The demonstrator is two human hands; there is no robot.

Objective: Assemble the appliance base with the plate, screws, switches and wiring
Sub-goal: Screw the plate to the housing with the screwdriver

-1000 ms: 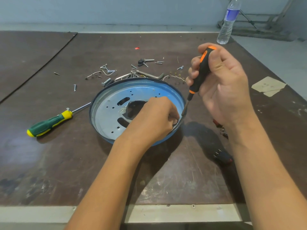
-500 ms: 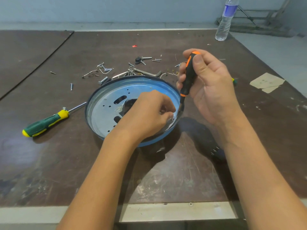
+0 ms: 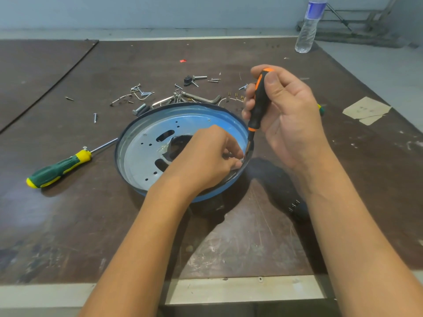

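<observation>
Tip of orange-black screwdriver (image 3: 257,106), gripped by right hand (image 3: 293,120), meets appliance base (image 3: 196,116) at 3 o'clock; left hand (image 3: 206,163) pinches a small part there.

Base (image 3: 196,113) mid-bench (image 3: 68,225); spare screwdriver (image 3: 59,170) to its L; loose screws (image 3: 142,94) & hex key (image 3: 203,98) behind; bottle (image 3: 307,28) far-R rear; paper scrap (image 3: 366,109) R.
</observation>
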